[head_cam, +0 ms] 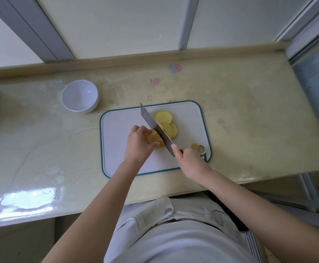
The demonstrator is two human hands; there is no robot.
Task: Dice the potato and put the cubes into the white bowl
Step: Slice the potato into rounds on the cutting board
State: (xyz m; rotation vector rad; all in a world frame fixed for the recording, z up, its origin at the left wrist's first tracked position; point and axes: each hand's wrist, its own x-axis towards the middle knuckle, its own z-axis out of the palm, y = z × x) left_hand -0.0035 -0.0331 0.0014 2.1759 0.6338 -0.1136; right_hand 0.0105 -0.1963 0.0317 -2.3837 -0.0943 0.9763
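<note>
Fingers (137, 130) curled on both hands, I see. Bowl (80, 95) sits far left on the counter (41, 139), apart from the board (117, 133). Left hand (138, 144) clamps the potato (155, 142) mid-board; knife (151, 122) stands against its cut face; slices (163, 117) lie fanned just right; right hand (190, 158) grips the knife's near end.

board (117, 133) left half open, free run over counter (249, 114) to bowl (80, 95) | knife (155, 128) slants across board middle, fencing left hand (138, 143) and potato (155, 142) from slices (166, 123) | right hand (190, 158) blocks near right corner | appliance (318, 88) walls counter's right end
</note>
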